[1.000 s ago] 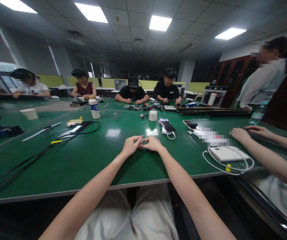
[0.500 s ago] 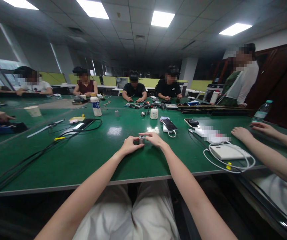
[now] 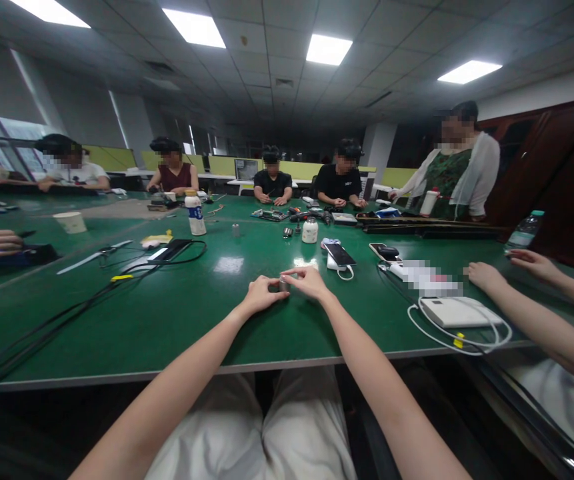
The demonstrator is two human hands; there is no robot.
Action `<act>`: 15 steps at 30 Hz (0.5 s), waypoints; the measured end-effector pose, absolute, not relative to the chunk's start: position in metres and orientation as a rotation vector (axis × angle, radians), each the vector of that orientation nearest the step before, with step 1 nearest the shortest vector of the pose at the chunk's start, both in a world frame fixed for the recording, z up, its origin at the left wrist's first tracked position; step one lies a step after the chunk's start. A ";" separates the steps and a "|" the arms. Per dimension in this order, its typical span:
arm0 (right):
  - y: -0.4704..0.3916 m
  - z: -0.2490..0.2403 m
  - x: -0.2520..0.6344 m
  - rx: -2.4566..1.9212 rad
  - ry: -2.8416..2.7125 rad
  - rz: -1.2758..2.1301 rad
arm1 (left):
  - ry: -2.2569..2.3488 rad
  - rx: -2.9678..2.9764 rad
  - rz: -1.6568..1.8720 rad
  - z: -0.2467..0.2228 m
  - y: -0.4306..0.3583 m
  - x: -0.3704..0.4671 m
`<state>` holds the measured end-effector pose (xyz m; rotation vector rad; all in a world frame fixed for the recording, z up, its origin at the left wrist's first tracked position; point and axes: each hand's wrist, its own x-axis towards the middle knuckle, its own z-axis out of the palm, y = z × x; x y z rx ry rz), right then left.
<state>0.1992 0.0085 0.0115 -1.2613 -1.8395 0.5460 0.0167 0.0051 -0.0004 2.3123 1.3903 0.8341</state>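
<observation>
A small grey metal cylinder (image 3: 283,285) stands on the green table (image 3: 177,337) in front of me. My left hand (image 3: 261,295) is closed around its left side, thumb at the near side and fingers behind. My right hand (image 3: 307,283) reaches in from the right, its fingers bent together at the top of the cylinder. Whether a small part sits between those fingertips cannot be made out. Farther back stand another metal cylinder (image 3: 235,230), a shiny metal piece (image 3: 287,233) lying down, and a small dark upright part (image 3: 297,228).
A white jar (image 3: 309,231) and a phone (image 3: 339,255) with a white cable lie beyond my right hand. A white box (image 3: 459,312) with looped cable is at right, near a co-worker's hands (image 3: 487,277). Black cables (image 3: 84,303) cross the left side. A bottle (image 3: 195,215) stands behind.
My right fingers have bent down over the cylinder's top, which was more exposed before. My left hand keeps its hold. The standing person at right has turned and reached toward the table.
</observation>
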 end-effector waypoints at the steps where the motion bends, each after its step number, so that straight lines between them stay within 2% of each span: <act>1: 0.009 0.011 0.198 -1.259 -1.839 0.543 | 1.402 2.307 0.828 0.000 0.005 0.017; 15: 0.016 0.007 0.212 -1.201 -1.814 0.578 | 1.354 2.332 0.817 0.001 0.003 0.017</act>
